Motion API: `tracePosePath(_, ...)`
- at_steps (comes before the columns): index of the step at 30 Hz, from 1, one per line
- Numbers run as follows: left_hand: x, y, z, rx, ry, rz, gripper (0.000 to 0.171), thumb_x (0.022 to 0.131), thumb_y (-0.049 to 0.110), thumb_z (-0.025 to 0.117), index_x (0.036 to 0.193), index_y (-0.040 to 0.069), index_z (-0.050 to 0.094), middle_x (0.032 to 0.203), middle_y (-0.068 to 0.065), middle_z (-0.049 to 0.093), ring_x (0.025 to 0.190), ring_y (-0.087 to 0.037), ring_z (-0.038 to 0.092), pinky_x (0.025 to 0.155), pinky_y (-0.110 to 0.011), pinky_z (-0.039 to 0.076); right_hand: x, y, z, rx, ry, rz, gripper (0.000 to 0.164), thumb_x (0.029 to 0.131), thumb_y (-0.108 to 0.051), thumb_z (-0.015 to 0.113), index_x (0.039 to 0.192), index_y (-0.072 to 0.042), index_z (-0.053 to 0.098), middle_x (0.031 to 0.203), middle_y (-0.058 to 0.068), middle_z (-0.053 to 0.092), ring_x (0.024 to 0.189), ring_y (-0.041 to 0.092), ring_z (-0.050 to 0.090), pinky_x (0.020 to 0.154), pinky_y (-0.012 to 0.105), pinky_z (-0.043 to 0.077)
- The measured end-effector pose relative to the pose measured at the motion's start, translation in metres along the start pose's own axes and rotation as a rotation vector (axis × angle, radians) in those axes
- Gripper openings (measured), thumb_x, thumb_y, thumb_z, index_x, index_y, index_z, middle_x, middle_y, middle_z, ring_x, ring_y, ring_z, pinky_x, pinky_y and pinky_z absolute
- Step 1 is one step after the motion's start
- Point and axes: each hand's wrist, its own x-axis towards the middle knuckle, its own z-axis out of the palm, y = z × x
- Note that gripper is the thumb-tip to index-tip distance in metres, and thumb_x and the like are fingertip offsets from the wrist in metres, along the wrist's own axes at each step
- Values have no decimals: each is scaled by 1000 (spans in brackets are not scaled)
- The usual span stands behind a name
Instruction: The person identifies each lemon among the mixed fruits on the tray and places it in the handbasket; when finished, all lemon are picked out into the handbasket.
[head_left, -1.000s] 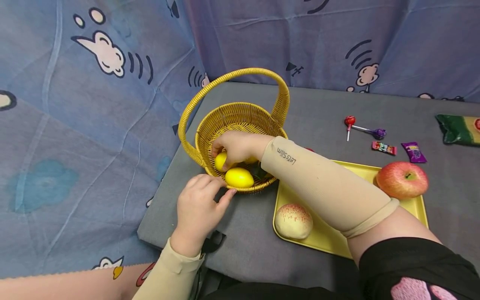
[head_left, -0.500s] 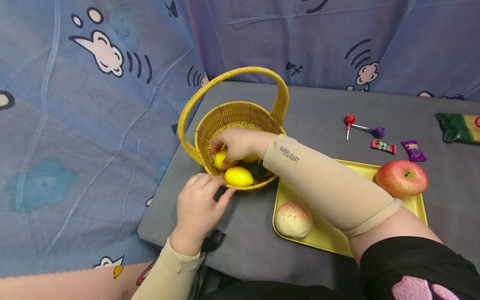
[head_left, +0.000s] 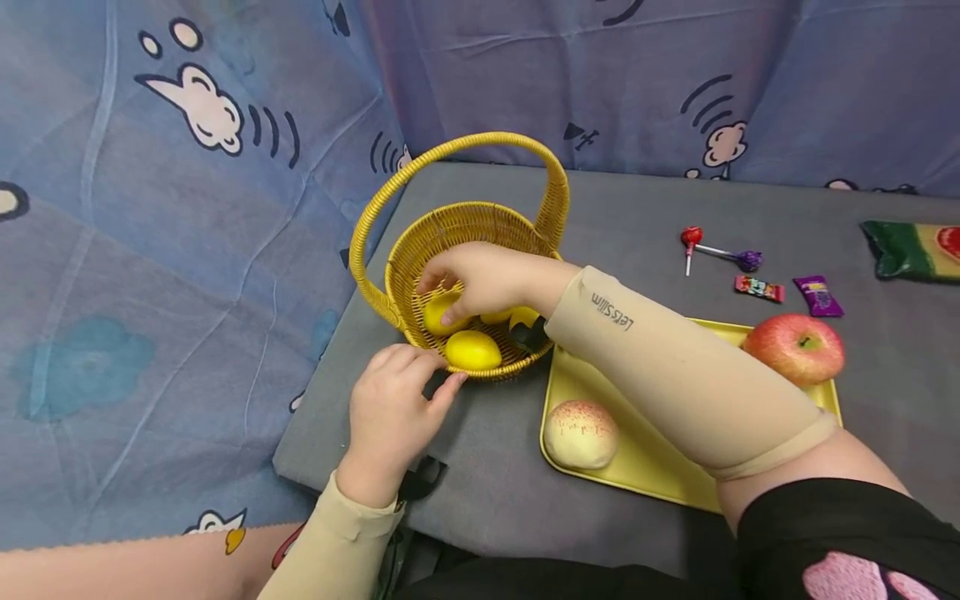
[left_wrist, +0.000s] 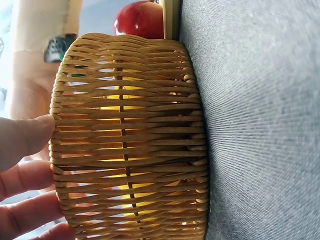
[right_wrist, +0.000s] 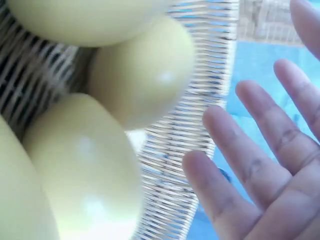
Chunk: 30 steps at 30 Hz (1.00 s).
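Observation:
Several yellow lemons lie inside a yellow wicker basket with a tall handle. My right hand is over them in the basket, thumb at the left lemon in the head view. In the right wrist view the fingers of my right hand are spread and apart from the lemons. My left hand holds the basket's front rim, thumb against the weave in the left wrist view; the other fingertips partly disappear behind the rim. Dark devices sit at both wrists.
A yellow tray right of the basket bears a peach-like ball and a red apple. Behind it lie lollipops, wrapped candies and a green packet. Patterned cloth hangs at the left and back.
My right hand has risen a little from the left lemon, its fingers loosening, and the wrist has lifted so more of the lemons shows. My left hand stays at the rim.

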Motion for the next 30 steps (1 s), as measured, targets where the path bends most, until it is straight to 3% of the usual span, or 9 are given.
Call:
tracePosePath(11,3,-9,2,-3,-13,14,28,86,39,82,95,14,75,94,-2,73,96,-25,65,91,-40,55,-60,-8,-11,-16,117,-101,44,85,-22,84,126,-18,68,125,-5,66,118,19,60,105,39,46)
tracePosePath(23,0,-22,1,-23,-15,0,27,83,36,85,94,14,75,91,-3,72,96,-28,63,91,-42,54,-130,5,0,56,265,-78,48,80,-22,88,125,-20,69,129,-5,65,120,15,58,104,41,48)
tracePosePath(30,-1,-28,-1,-61,-13,-15,28,79,33,88,94,14,75,93,-4,70,97,-29,62,91,-43,53,-168,11,13,44,326,-52,47,83,-23,86,126,-24,69,125,-13,65,119,12,60,105,41,48)
